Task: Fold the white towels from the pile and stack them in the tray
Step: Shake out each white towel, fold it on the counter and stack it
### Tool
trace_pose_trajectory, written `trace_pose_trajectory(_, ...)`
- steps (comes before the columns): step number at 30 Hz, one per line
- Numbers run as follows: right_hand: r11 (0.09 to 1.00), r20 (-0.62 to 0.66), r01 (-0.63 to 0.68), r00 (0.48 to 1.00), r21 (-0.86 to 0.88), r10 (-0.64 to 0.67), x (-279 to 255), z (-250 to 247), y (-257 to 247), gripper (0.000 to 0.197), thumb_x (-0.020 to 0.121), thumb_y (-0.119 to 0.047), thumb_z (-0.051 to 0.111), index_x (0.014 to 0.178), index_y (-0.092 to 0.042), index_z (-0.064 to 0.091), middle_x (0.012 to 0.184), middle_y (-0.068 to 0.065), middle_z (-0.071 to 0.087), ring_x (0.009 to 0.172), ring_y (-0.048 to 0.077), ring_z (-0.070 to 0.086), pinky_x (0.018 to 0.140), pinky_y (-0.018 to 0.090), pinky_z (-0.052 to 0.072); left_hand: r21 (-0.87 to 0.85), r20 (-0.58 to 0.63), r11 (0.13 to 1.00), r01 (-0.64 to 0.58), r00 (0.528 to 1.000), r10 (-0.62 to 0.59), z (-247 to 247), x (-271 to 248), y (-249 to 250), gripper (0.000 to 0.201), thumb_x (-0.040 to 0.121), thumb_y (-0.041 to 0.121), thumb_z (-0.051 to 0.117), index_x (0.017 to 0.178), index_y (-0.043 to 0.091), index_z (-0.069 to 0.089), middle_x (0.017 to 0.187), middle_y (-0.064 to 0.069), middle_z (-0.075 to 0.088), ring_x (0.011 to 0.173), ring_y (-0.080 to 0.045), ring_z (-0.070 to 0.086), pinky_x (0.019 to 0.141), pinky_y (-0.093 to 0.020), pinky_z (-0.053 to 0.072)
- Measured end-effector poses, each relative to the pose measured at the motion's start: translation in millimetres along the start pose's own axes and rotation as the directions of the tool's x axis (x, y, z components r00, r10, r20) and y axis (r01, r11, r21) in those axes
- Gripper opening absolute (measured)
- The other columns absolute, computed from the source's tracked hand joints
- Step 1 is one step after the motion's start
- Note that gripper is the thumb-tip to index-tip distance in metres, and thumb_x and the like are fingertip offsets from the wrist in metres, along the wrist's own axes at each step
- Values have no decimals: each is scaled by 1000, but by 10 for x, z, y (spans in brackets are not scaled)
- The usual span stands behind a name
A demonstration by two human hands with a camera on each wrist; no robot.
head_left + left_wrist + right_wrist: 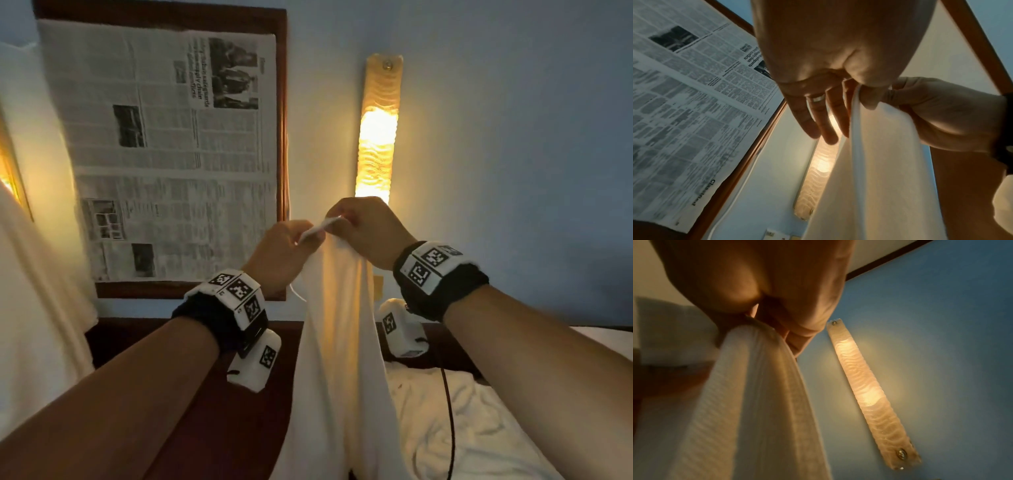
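Observation:
A white towel (339,342) hangs lengthwise from both hands, held up high in front of the wall. My left hand (291,246) pinches its top edge between thumb and forefinger, while the other fingers (813,123) stretch out straight. My right hand (363,222) grips the same top edge right beside it, so the two hands almost touch. In the wrist views the towel (879,162) (748,402) falls away below the fingers in long folds. More white towels (479,428) lie crumpled in a pile at the lower right. No tray is in view.
A framed newspaper (164,150) hangs on the blue wall at left, and a lit wall lamp (376,137) is mounted just behind the hands. White cloth (34,308) hangs at the far left. A dark wooden surface (222,428) lies below, and a black cable (450,428) runs over the pile.

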State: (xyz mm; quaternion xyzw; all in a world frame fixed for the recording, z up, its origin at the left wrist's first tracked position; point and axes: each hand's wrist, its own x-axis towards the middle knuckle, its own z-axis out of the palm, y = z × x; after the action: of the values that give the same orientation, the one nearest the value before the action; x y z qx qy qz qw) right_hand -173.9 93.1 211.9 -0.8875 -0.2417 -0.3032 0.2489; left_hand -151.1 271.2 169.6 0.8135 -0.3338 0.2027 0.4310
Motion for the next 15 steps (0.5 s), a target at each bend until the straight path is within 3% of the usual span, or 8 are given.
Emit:
trace_pose_trajectory(4,996,-9,-74,997,-54,74,0,190,-271,23,96,-33,60,74,-28,59,66,-13,57,60,-6,53,57,5,33,53,-36,994,-99,994,101,-396,-32,22,32,104,23,51,89,1,68,76,-14,63,65,-23,59,62,-30,46)
trace_pose_trajectory(6,989,4,-145,989,-33,145,-52,356,-318,30,97,-34,58,71,-20,62,65,-4,59,59,1,54,58,10,38,102,-41,987,-125,991,130,-602,-79,58,33,104,24,51,85,3,67,75,-13,63,66,-21,58,62,-27,44)
trace_pose_trajectory(8,970,65,-243,968,-31,244,-165,568,-285,32,98,-34,56,76,-13,67,70,3,63,62,11,58,62,22,45,112,-71,984,-141,986,149,-827,-138,82,33,104,25,52,87,2,70,79,-16,65,70,-24,60,65,-30,45)
trace_pose_trajectory(10,937,135,-339,928,-84,347,-375,790,-135,29,98,-31,56,72,-21,65,71,-1,63,64,13,59,59,23,44,80,-126,985,-156,978,165,-1069,-208,92,31,103,27,54,85,8,71,80,-14,66,73,-26,61,69,-36,48)
trace_pose_trajectory(13,863,168,-465,851,-198,498,-771,1000,219,29,96,-27,58,67,-28,63,78,4,68,73,22,63,66,30,48,21,-207,986,-163,964,164,-1410,-312,23,27,102,27,56,78,34,66,76,8,63,71,-9,59,69,-26,46)
trace_pose_trajectory(15,830,114,-533,826,-162,553,-895,951,352,32,95,-27,61,63,-29,62,77,5,69,75,26,64,69,38,52,-2,-235,990,-141,962,137,-1566,-382,-86,27,102,25,55,80,38,65,79,14,63,71,3,59,69,-16,46)
